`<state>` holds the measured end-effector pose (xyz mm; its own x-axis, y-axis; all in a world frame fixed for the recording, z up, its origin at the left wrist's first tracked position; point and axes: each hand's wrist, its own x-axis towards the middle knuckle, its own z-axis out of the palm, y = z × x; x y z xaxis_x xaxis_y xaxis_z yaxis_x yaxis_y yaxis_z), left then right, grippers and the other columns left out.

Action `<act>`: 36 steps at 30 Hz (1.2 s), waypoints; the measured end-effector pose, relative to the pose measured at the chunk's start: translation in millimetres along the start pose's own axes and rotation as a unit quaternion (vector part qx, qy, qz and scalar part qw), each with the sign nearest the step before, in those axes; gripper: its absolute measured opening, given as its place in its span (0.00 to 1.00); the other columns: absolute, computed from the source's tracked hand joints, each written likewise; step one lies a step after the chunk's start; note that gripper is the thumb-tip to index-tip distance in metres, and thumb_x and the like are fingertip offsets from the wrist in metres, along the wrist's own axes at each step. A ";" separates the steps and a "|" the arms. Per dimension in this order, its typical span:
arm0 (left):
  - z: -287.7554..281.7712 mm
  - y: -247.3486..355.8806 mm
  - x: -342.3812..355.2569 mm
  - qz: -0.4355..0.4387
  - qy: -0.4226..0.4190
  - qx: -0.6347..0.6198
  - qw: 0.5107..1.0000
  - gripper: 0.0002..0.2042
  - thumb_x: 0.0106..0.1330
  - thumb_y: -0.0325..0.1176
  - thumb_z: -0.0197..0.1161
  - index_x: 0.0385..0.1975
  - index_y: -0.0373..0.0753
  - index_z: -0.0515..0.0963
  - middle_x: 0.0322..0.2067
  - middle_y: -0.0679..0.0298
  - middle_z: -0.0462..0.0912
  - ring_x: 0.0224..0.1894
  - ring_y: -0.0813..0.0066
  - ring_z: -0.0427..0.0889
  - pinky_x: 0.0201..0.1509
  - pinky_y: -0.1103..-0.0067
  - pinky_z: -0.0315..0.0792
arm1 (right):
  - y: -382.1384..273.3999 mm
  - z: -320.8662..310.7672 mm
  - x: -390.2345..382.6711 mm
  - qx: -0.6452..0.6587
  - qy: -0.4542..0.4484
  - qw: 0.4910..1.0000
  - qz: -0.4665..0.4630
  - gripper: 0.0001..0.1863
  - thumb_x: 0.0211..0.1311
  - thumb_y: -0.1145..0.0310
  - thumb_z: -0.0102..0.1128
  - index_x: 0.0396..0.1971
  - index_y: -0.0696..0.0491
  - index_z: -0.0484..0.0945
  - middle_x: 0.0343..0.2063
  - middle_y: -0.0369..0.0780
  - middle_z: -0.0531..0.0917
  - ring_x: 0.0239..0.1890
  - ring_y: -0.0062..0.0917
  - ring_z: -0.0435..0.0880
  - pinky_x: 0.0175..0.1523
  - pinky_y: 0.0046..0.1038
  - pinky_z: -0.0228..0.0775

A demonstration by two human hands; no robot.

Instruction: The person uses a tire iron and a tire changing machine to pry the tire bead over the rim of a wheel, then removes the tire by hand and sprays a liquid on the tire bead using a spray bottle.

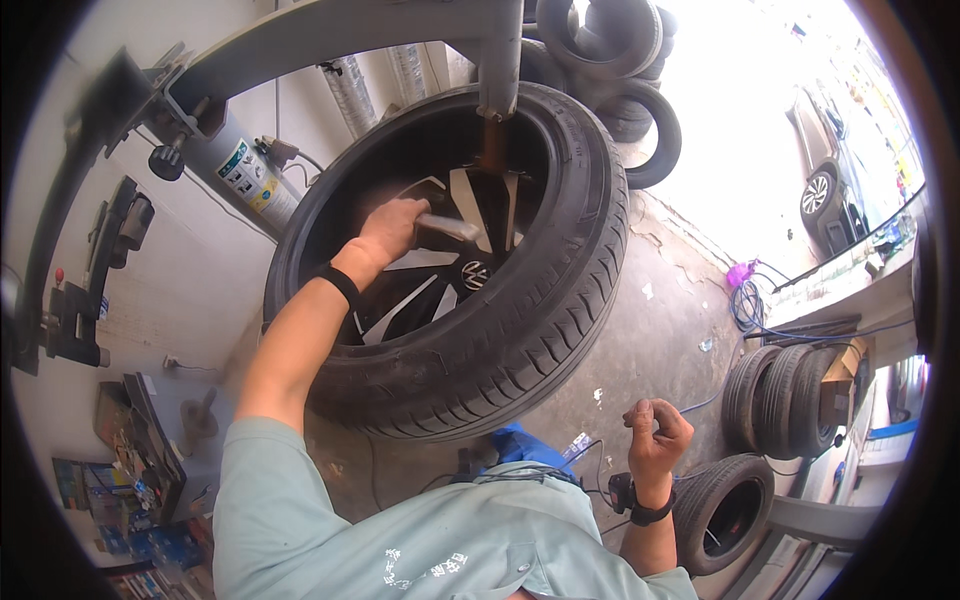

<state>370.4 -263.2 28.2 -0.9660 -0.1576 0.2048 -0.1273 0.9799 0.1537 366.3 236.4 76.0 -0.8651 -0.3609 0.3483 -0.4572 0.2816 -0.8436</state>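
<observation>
A large black tire (560, 330) surrounds a black and silver alloy wheel (477, 275), tilted in front of me. My left hand (392, 228) reaches inside the tire's opening, above the spokes. Its fingers are wrapped round a pale stick-like tool (450, 226) pointing right; blur hides what kind it is. My right hand (657, 432) hangs apart from the tire at the lower right, fingers curled in and no object visible in them. Over the rim, the tire changer's vertical post (498, 75) comes down, its lower end blurred.
The changer's grey arm (330, 40) spans the upper left, beside a grey cylinder (240, 170). Several tires (640, 130) are piled behind; others (765, 400) stand at right. A single tire (725, 515) is close to my right forearm. A blue hose (750, 305) and cables trail nearby.
</observation>
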 end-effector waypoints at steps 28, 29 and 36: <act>-347.9 183.3 -394.0 -0.130 0.626 -0.264 0.722 0.15 0.78 0.40 0.48 0.48 0.31 0.70 0.25 0.69 0.63 0.33 0.77 0.69 0.56 0.72 0.67 | -193.3 170.6 180.7 -0.315 -0.585 0.693 -0.280 0.34 0.74 0.42 0.36 0.51 0.59 0.78 0.44 0.56 0.82 0.51 0.46 0.80 0.59 0.39 0.68; -345.2 191.6 -420.6 -0.143 0.623 -0.268 0.721 0.16 0.77 0.40 0.49 0.47 0.30 0.71 0.23 0.70 0.60 0.29 0.80 0.64 0.48 0.79 0.67 | -204.8 180.2 179.1 -0.337 -0.604 0.672 -0.265 0.42 0.72 0.36 0.28 0.51 0.60 0.79 0.47 0.57 0.81 0.53 0.48 0.79 0.62 0.40 0.65; -245.3 268.3 -508.6 -0.437 0.603 -0.141 0.652 0.10 0.76 0.37 0.52 0.42 0.38 0.76 0.19 0.78 0.58 0.19 0.93 0.53 0.21 0.89 0.47 | -172.9 226.7 182.3 -0.309 -0.563 0.721 -0.261 0.42 0.69 0.33 0.30 0.55 0.54 0.79 0.55 0.53 0.78 0.62 0.45 0.73 0.67 0.38 0.58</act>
<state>882.8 49.8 202.3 0.3491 -0.7892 0.5052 -0.3005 0.4164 0.8581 334.4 -79.6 192.7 0.0155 -0.9559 -0.2933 -0.9654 0.0620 -0.2533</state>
